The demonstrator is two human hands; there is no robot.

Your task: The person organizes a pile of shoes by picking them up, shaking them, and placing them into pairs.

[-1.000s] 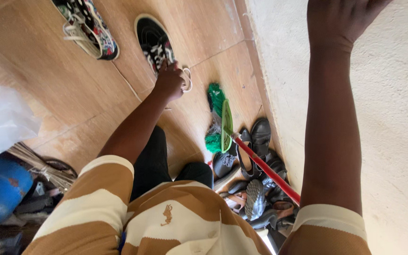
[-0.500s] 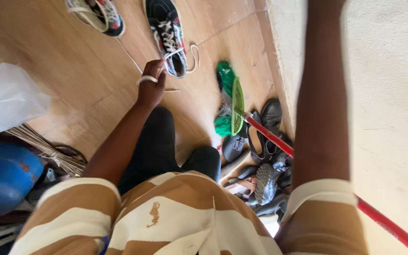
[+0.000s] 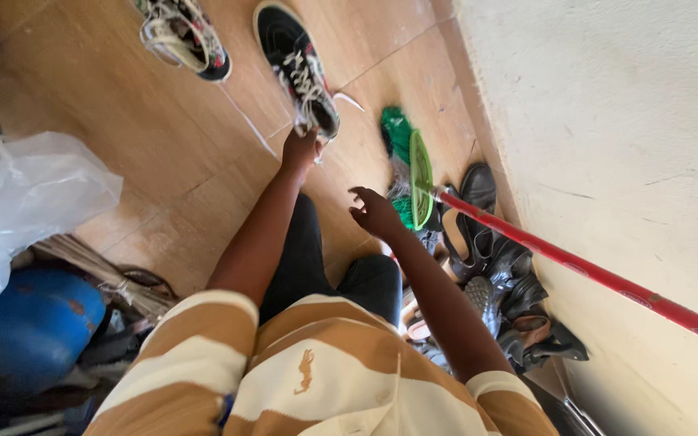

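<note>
Right hand [image 3: 375,211] has dropped from the wall toward the patterned sneaker [image 3: 299,66].

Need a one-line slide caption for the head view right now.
Left hand at the heel of a patterned sneaker; right hand open above the wooden floor.

Just one view here: a head-worn camera looking pretty much straight down over the person's striped shirt [image 3: 317,363] at the wooden floor [image 3: 123,121], close-up, with the pale wall [image 3: 624,121] running along the right.
</note>
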